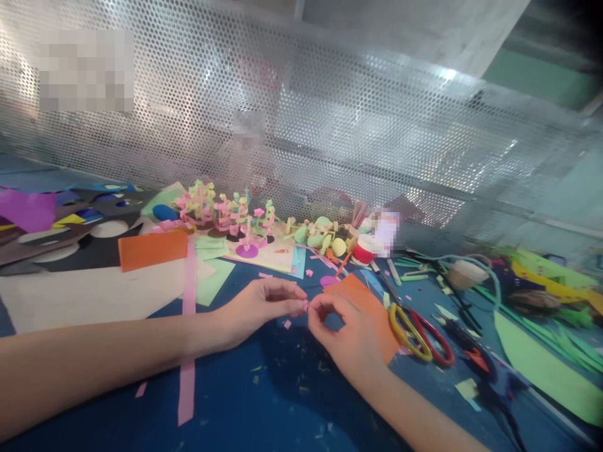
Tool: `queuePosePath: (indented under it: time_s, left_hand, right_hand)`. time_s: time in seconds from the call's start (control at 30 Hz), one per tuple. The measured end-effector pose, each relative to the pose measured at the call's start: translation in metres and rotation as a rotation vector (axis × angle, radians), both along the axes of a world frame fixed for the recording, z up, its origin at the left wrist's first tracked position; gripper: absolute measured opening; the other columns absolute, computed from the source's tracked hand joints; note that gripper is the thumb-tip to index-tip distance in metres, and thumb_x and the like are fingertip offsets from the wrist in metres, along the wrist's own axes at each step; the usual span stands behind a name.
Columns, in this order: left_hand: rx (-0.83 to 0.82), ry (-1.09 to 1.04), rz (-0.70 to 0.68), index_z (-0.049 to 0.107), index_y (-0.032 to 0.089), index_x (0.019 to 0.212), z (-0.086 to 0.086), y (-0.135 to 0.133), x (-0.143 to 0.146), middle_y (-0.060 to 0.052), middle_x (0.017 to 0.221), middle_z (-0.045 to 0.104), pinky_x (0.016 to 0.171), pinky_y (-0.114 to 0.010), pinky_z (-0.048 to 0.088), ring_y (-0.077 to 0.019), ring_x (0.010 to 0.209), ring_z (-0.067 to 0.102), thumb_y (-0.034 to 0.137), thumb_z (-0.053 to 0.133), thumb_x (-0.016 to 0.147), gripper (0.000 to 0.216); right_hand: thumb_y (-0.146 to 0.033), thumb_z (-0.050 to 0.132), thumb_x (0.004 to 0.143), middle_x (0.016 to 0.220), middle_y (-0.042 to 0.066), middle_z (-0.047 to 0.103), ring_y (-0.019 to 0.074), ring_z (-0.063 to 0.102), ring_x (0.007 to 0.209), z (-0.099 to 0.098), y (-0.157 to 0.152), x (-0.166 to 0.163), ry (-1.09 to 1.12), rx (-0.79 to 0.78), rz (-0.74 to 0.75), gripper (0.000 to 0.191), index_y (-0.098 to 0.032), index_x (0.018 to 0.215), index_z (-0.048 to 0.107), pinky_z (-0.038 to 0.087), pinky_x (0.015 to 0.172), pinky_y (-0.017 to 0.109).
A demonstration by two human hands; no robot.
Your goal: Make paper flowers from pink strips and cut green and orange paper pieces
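A craft workshop: scissors (418, 333), coloured paper sheets (153, 252), small paper models (225, 212)

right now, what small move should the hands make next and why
Probably a gentle pinch to shape the small pink piece: the left hand and right hand meet at it, fingertips to fingertips.

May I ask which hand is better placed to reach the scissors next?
Probably the right hand: the scissors lie on its side, close by, while the left hand is farther off. Both hands' fingertips meet at a pink piece.
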State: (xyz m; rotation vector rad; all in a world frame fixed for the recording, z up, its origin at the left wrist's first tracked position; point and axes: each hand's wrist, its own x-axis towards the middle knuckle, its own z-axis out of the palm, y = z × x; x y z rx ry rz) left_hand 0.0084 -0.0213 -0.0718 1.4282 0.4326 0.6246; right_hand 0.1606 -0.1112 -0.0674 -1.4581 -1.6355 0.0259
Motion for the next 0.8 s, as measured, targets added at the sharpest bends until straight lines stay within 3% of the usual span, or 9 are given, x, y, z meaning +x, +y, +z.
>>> queuePosePath:
  time_s: [0.1, 0.67, 0.8]
  left_hand:
    - [0.01, -0.017, 0.006, 0.068, 0.016, 0.081, -0.0007, 0.0009, 0.0007, 0.0, 0.076, 0.065, 0.068, -0.021, 0.044, -0.0103, 0.072, 0.056, 0.028, 0.069, 0.072, 0.014]
    - [0.076, 0.058, -0.053, 0.067, 0.016, 0.085, -0.0018, 0.0004, 0.0006, -0.001, 0.081, 0.066, 0.071, -0.024, 0.043, -0.012, 0.074, 0.057, 0.026, 0.066, 0.074, 0.015]
    - [0.05, 0.002, -0.074, 0.062, 0.016, 0.087, -0.0003, -0.0017, 0.0012, 0.0, 0.081, 0.063, 0.069, -0.025, 0.044, -0.011, 0.072, 0.056, 0.025, 0.068, 0.072, 0.018]
  right_hand:
    - [-0.016, 0.055, 0.076, 0.068, 0.001, 0.061, 0.0119, 0.057, 0.062, 0.0012, 0.0009, -0.0004, 0.016, -0.015, 0.007, 0.004, -0.017, 0.074, 0.059, 0.046, 0.062, 0.023]
    - [-0.01, 0.053, 0.071, 0.064, -0.003, 0.051, 0.0112, 0.051, 0.059, -0.0062, -0.002, 0.0004, -0.103, -0.004, 0.043, 0.009, -0.019, 0.071, 0.052, 0.043, 0.057, 0.022]
    - [-0.012, 0.054, 0.075, 0.068, -0.002, 0.055, 0.0123, 0.054, 0.063, -0.0039, -0.0022, -0.0004, -0.055, -0.029, 0.044, 0.008, -0.02, 0.075, 0.055, 0.044, 0.061, 0.023]
